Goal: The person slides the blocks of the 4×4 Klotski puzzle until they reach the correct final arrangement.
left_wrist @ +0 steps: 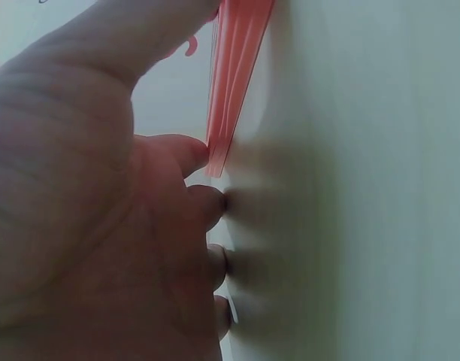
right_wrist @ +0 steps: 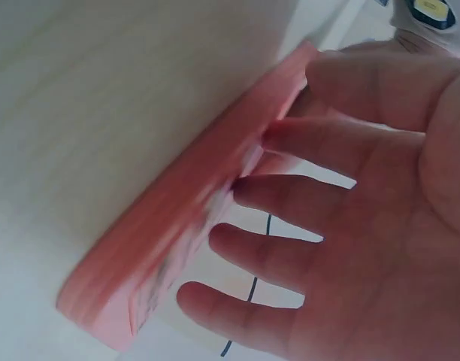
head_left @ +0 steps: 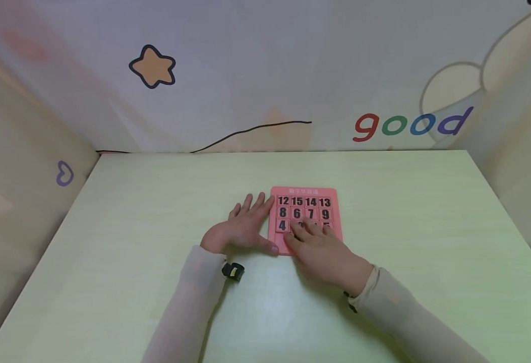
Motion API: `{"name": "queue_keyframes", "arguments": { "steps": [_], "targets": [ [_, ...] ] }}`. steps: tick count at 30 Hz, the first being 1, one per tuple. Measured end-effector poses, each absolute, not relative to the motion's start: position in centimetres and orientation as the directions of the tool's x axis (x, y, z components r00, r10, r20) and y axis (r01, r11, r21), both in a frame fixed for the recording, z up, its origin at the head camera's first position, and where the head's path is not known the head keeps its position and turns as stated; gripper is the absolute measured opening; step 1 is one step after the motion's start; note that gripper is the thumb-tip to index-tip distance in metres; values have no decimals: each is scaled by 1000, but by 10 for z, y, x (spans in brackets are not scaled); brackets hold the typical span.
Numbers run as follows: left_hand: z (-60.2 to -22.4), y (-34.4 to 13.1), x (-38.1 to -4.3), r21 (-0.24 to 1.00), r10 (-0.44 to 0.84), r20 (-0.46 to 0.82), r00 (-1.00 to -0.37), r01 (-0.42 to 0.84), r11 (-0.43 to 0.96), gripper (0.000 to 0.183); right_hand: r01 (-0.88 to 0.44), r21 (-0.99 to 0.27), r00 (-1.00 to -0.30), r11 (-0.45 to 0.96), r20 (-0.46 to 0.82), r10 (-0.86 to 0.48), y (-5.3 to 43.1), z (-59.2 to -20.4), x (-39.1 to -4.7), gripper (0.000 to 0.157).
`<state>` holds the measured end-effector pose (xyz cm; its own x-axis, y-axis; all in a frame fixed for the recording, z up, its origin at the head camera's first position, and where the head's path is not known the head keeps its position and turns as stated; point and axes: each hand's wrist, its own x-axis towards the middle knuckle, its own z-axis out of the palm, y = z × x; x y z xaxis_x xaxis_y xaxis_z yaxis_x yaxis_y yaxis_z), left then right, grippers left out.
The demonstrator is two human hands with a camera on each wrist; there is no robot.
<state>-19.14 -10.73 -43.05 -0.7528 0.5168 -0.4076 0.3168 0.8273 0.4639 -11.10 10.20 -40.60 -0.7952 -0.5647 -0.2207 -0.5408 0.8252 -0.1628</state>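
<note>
A pink sliding number puzzle lies flat on the table, its black numerals upright to me. The top row reads 12, 15, 14, 13, and the row under it 8, 6, 7, 9. My left hand is spread at the puzzle's left side, index fingertip by the upper edge and thumb at the lower left corner. Over the lower right part lies my right hand, its fingertips on the lower tiles, covering several of them. Bare pink tray shows at the lower left. In the right wrist view its fingers extend along the puzzle's side.
The pale green table surrounds the puzzle. Behind it stands a printed backdrop with a star and the word good, and side panels close in left and right. A dark wrist strap sits at the left cuff.
</note>
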Motion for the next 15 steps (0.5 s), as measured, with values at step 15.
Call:
{"name": "queue_keyframes", "arguments": {
  "steps": [15],
  "targets": [
    [-429,-107,-189,482,511,-402,-760,299,824,124,-514,-162,-786,842,-305,-538,106,-384,-95,52]
  ]
}}
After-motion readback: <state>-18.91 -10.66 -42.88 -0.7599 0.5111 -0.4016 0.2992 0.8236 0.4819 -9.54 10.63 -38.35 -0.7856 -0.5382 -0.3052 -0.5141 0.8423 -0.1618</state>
